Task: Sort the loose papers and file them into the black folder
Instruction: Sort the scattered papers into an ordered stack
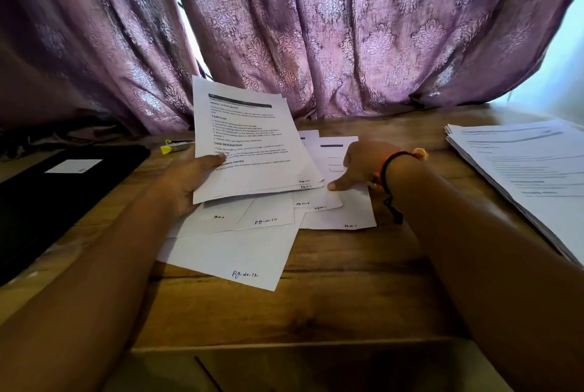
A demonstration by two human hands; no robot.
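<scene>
Left hand (pixel 189 177) grips a thin sheaf of printed sheets (pixel 252 142), thumb clamped across the lower left of the top page and fingers hidden beneath; the sheaf is raised and tilted above the table, its edges slightly fanned. Top page carries a dark header bar, bold headings and handwritten numbering at the lower right corner. Right hand (pixel 363 167) holds nothing: its index finger is extended and presses on one of the loose papers (pixel 230 254) lying just beside the sheaf; the remaining fingers cannot be made out. Loose papers are flat white sheets, overlapped at uneven angles in the middle of the wooden table (pixel 347 284), several with inked page numbers along the bottom edges. Black folder (pixel 63 199) lies closed at the left side of the table, well apart from the loose papers, matte and rectangular, with a white label (pixel 74 166) on its cover. A yellow marker (pixel 173 147) lies between the folder and the sheaf. A thicker stack of printed pages (pixel 521 164) rests at the right edge. A beaded and black cord bracelet (pixel 388 170) circles the right wrist. Purple patterned curtain (pixel 347 28) hangs in folds behind.
</scene>
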